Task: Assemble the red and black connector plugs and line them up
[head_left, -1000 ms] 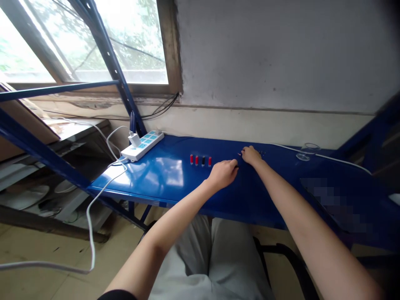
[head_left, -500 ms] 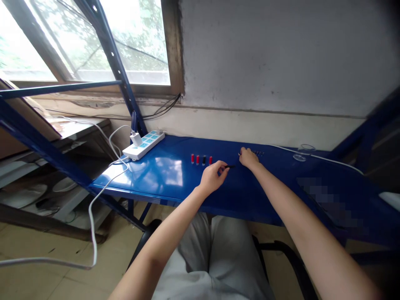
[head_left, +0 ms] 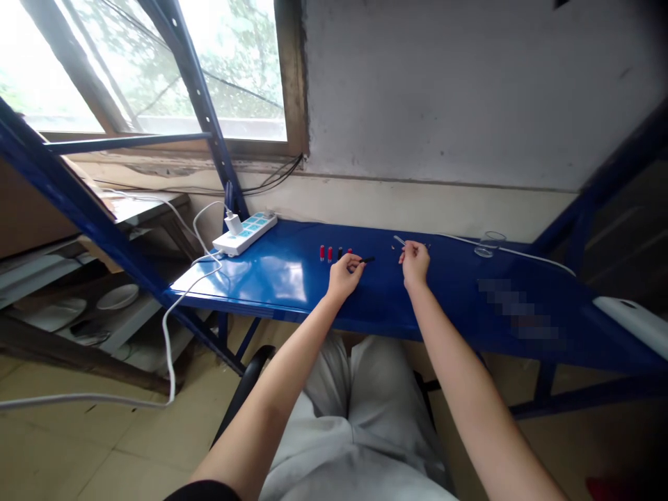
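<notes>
Head view, frame centre: left hand pinched a small black part beside 4 plugs; right hand closed on a thin pin; power strip lay further left.

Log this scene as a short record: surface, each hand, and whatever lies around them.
Surface: blue shelf below a window
Left hand: pinches a small black piece
Right hand: closed on a thin pale rod that sticks out toward the wall
Beside the left hand: row of red and black pieces, upright
Left end: white power strip with a plug in it; white cable hangs to the floor
Right end: small clear item, too small to tell
</notes>
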Available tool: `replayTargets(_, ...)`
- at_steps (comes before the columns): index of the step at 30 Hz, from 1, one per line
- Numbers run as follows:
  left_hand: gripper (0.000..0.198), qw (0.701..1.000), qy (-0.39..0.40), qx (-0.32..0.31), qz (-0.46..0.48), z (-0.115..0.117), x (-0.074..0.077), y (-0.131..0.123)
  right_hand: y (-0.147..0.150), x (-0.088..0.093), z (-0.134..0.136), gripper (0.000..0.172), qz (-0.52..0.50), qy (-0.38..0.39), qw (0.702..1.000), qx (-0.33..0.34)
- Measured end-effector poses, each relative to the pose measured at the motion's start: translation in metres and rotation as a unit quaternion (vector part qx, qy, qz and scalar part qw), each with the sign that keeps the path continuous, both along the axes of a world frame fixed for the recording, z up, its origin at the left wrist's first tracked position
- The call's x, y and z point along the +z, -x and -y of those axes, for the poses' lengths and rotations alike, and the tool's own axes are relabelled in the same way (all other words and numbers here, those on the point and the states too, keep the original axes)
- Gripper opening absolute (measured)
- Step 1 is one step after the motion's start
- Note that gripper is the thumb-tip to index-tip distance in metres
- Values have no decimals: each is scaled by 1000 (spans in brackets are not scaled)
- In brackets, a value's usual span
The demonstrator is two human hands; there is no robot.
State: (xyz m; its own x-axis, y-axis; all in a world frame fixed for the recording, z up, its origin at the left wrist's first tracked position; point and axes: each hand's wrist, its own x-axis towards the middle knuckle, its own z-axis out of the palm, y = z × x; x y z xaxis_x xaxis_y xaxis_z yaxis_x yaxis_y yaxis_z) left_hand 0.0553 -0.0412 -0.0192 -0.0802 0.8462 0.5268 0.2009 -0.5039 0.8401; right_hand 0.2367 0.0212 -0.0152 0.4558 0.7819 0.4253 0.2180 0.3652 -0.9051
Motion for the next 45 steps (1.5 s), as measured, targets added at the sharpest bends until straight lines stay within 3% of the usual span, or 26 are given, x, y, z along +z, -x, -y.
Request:
replayTargets(4,16,999,18,-27,41,-2,-6,2,10,-6,26,34,-74,-29,996,27)
replayTargets(11,17,995,29,-75,58,-1,-2,1,20,2,53,37,-29,-19,990,137)
replayTargets(23,21,995,44,-73,57,2,5,4,22,-5,50,35,-19,-21,982,189)
replayTargets(28,25,986,78,-140,43,1,1,3,26,-4,54,38,4,3,971,239)
replayTargets(33,27,981,89,-166,49,1,0,3,25,-3,57,40,16,-4,969,247)
replayTargets(36,28,982,86,-161,56,3,2,4,26,0,59,41,35,10,970,241)
replayTargets(40,28,991,53,-109,57,3,5,5,30,0,62,41,97,19,959,264)
replayTargets(45,25,997,13,-66,23,4,5,5,33,1,62,27,246,21,938,243)
